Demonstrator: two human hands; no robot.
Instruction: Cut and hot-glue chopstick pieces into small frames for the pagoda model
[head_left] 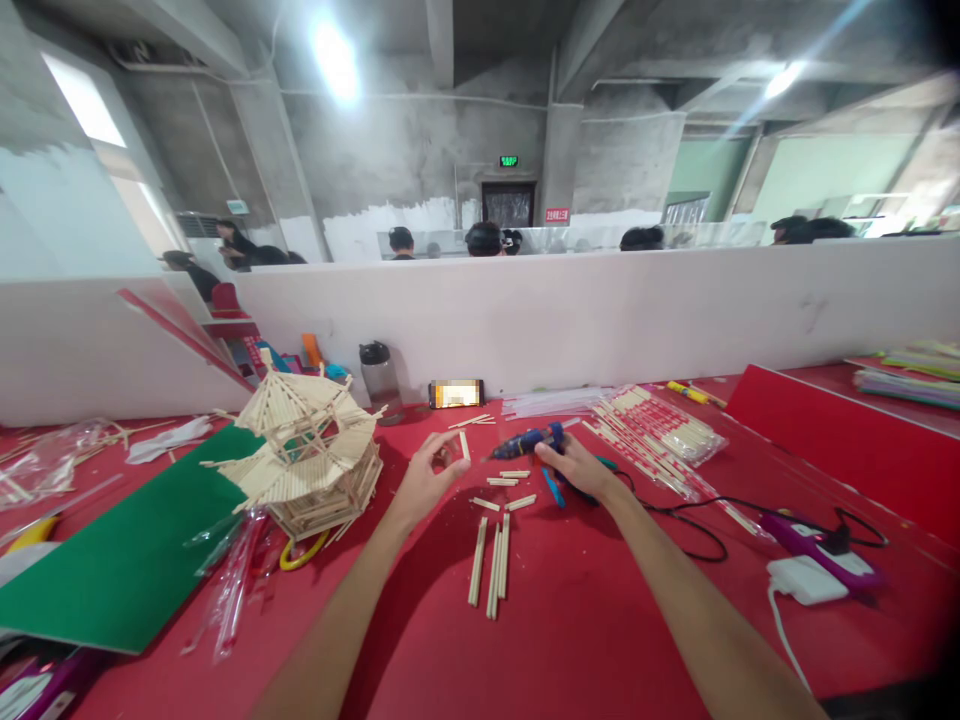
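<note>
Between the fingertips of my left hand (433, 475) a short wooden stick (464, 446) is pinched, held near upright above the red table. My right hand (576, 465) grips a blue hot glue gun (525, 440), its nozzle pointing left toward the stick, with a gap between them. Below the hands lie short stick pieces (504, 481) and, nearer me, several longer sticks (504, 555) side by side. To the left stands a pavilion model (315, 450) built of wooden sticks, with a tiered roof. A blue tool handle (553, 487) lies beneath my right hand.
A green board (142, 540) lies left, partly under the model. At the back are a bottle (377, 372), a phone (456, 393) and packs of sticks (660, 425). A black cable (697, 505) runs right to a purple power strip (821, 555). A white partition (570, 310) stands behind.
</note>
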